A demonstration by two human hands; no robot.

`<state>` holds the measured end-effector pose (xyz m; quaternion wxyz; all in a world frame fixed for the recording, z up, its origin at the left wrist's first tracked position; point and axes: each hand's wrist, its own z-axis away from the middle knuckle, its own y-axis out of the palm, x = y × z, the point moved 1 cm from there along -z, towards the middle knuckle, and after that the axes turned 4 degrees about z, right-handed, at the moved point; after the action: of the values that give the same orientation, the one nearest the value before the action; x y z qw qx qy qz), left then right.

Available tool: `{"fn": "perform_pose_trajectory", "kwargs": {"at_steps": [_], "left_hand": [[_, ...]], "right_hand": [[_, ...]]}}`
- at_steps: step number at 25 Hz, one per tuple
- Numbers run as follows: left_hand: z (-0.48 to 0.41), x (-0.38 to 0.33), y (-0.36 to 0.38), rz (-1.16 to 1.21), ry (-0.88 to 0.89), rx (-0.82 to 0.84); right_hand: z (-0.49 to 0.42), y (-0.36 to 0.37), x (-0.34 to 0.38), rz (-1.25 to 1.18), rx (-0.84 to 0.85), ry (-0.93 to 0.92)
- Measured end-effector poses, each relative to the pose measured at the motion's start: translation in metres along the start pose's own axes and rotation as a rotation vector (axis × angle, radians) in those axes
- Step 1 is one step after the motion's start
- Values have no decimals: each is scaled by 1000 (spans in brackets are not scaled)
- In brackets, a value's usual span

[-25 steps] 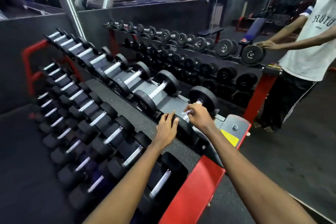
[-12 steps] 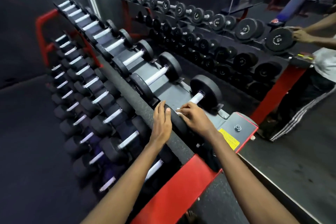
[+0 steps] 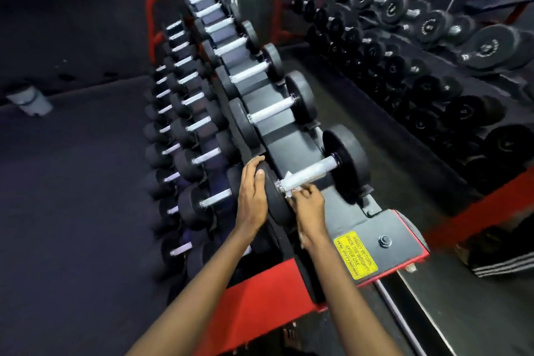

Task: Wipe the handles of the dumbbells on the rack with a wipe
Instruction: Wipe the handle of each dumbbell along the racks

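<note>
1. Left hand: fingers straight, flat on the near head of the end dumbbell, unmoved.
2. Right hand: pinches the wipe, which has slid from far to near end of the handle.
3. Judgement: one pass done here. The other handles on the rack wait.

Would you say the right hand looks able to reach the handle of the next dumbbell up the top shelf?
Probably yes: the next handle lies bare between its plates, nothing over it, and the right hand, pinching the wipe at the nearest handle, is only one slot away.
</note>
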<state>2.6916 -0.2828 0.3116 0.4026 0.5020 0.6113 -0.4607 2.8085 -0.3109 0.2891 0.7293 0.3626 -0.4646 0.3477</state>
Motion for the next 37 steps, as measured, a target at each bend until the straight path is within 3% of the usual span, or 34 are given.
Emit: {"fn": "perform_pose_trajectory", "kwargs": {"at_steps": [3, 7, 14, 16, 19, 21, 27, 37], "left_hand": [[0, 0, 2, 20, 0, -13], [1, 5, 4, 30, 11, -30], [2, 8, 2, 27, 32, 1], [1, 9, 2, 29, 28, 6], [-1, 14, 2, 40, 38, -4], [-2, 17, 1, 38, 42, 15], [-4, 20, -2, 27, 48, 58], [-8, 17, -14, -13, 71, 149]], "right_hand": [[-4, 4, 20, -136, 79, 88], [2, -7, 8, -101, -9, 133], [24, -9, 11, 168, -106, -177], [25, -8, 17, 371, -101, -340], [17, -12, 29, 840, -9, -730], [11, -16, 37, 1024, 46, -844], [4, -19, 44, 1451, 184, -993], [4, -14, 71, 1771, 251, -915]]}}
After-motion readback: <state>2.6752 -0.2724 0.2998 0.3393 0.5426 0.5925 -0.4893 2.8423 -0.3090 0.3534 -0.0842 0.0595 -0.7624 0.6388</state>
